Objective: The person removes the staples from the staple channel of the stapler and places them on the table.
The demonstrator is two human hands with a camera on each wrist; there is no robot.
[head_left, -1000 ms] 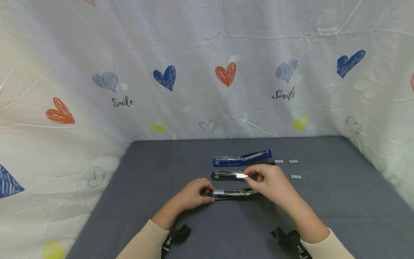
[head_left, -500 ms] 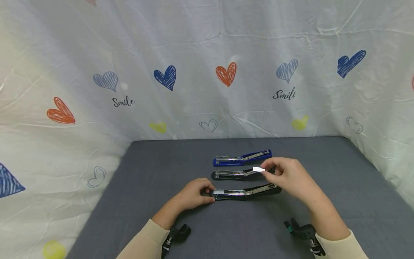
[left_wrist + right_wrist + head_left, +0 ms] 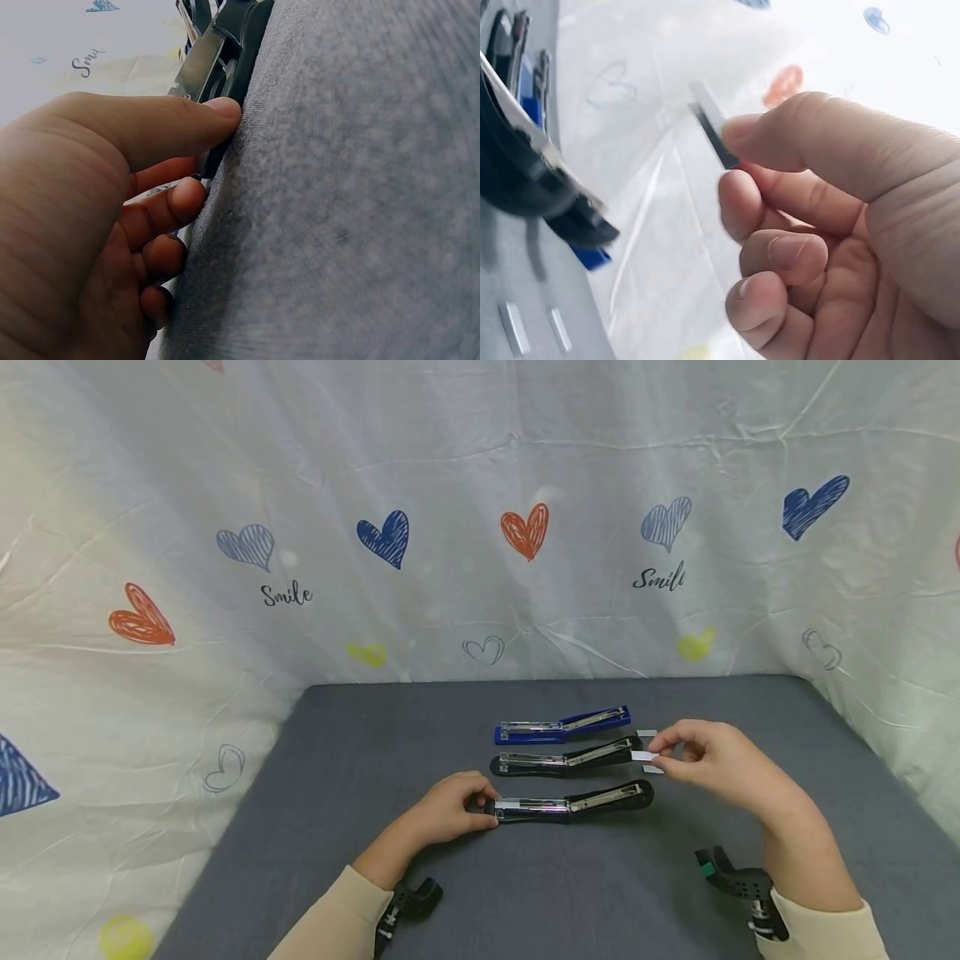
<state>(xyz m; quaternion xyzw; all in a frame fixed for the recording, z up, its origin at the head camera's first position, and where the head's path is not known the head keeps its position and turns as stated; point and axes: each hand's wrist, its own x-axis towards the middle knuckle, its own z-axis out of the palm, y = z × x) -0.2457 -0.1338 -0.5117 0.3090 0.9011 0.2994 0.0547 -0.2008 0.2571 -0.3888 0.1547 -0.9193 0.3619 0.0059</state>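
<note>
My left hand point(image 3: 453, 810) grips the left end of the nearest black stapler point(image 3: 532, 811), which lies opened out with its metal channel exposed. In the left wrist view, the thumb presses the side of that stapler point(image 3: 238, 64) low at the grey cloth. Between thumb and index finger, my right hand point(image 3: 708, 756) pinches a strip of staples point(image 3: 642, 756) by one end, just right of the middle stapler's raised half. The right wrist view shows this strip point(image 3: 714, 127) sticking out past the fingertips, with the other fingers curled.
Behind lie a second black stapler point(image 3: 534, 766) and a blue stapler point(image 3: 525, 735), both opened out alike. Loose staple strips point(image 3: 647, 732) rest beside the right hand, partly hidden by it. A printed white curtain point(image 3: 450, 602) hangs behind the grey table point(image 3: 390, 727).
My right hand has moved right with the staple strip, from over the nearer staplers to past their right ends, uncovering their raised halves. My left hand has stayed on the nearest stapler.
</note>
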